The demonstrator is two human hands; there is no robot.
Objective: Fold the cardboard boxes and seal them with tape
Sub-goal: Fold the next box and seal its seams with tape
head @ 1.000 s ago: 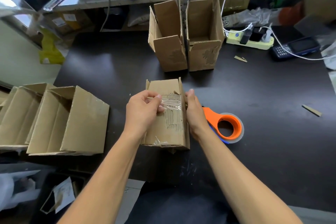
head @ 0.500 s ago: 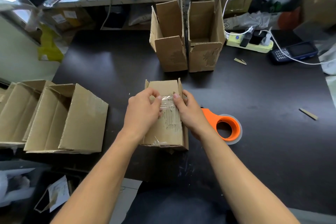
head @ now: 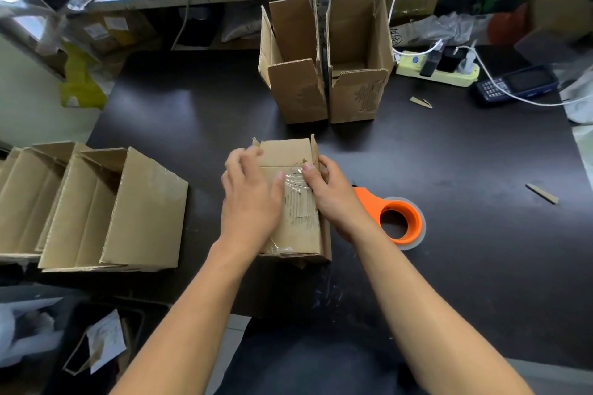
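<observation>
1. While the small cardboard box [head: 293, 202] lies in the middle of the dark bench [head: 449, 250], both hands work on its upper face, where a strip of clear tape [head: 293, 181] crosses the seam of the flaps.
2. The left hand [head: 250, 199] lies flat over the left part of the box, its fingers straight and a little blurred, and its thumb touches the tape.
3. The right hand [head: 330, 192] holds the right edge of the box, fingers curled around the side, and its thumb presses the tape end.
4. I judge that this box is folded already and its sealing is almost finished; only the smoothing of the tape is left.
5. The orange tape dispenser [head: 396, 220] rests on the bench just beside the right wrist, not held.
6. Two upright boxes [head: 327, 80] at the back stand with open flaps, and the boxes on the left [head: 96, 208] lie on their side, also open, so more work seems to remain.
</observation>
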